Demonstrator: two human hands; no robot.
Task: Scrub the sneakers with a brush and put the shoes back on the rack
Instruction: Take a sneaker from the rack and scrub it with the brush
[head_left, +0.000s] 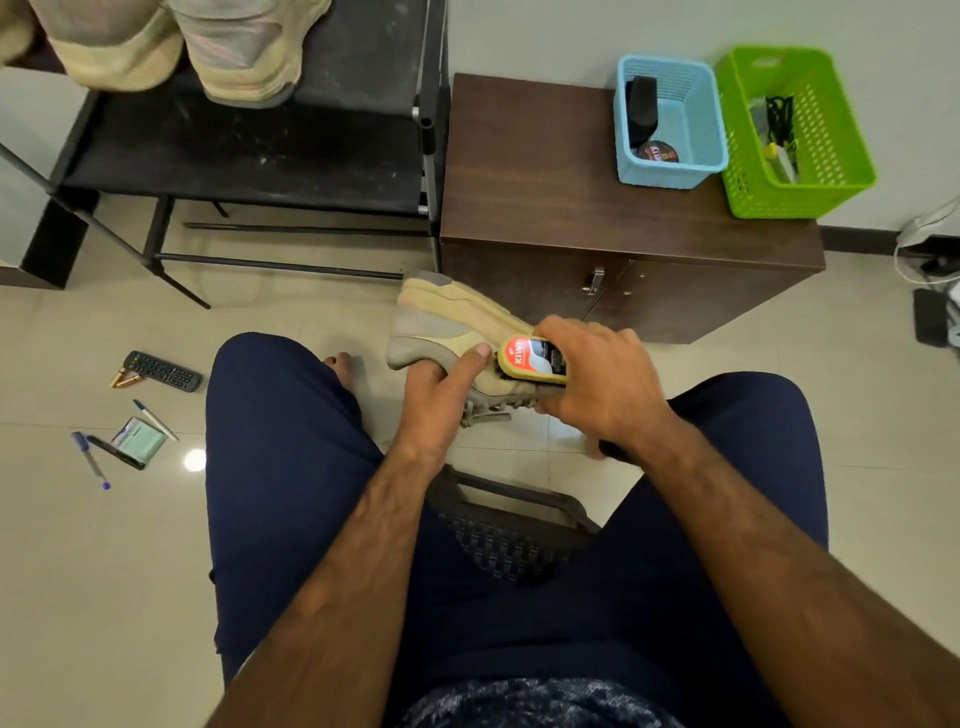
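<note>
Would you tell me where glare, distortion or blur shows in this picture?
Head view: round white glare spot on the glossy beige floor tiles; wide-angle distortion skews the black metal shoe rack and dark brown wooden cabinet; beige sneakers on the rack look soft.

sneaker (447, 332): tan suede-like cloth, matt, napped. brush (535, 358): pale wood-coloured back with a glossy printed label. shoe rack (260, 156): black matt shelves, scuffed and dusty, on smooth black metal tubes. cabinet (545, 171): dark wood-grain top, low sheen; handle (595, 280) bright metal. blue basket (675, 174) and green basket (831, 195): smooth moulded plastic, perforated. stool (514, 540): black perforated plastic. floor (104, 571): cream tiles, glossy, reflecting a lamp. trousers (280, 467): navy cloth, matt.
</note>
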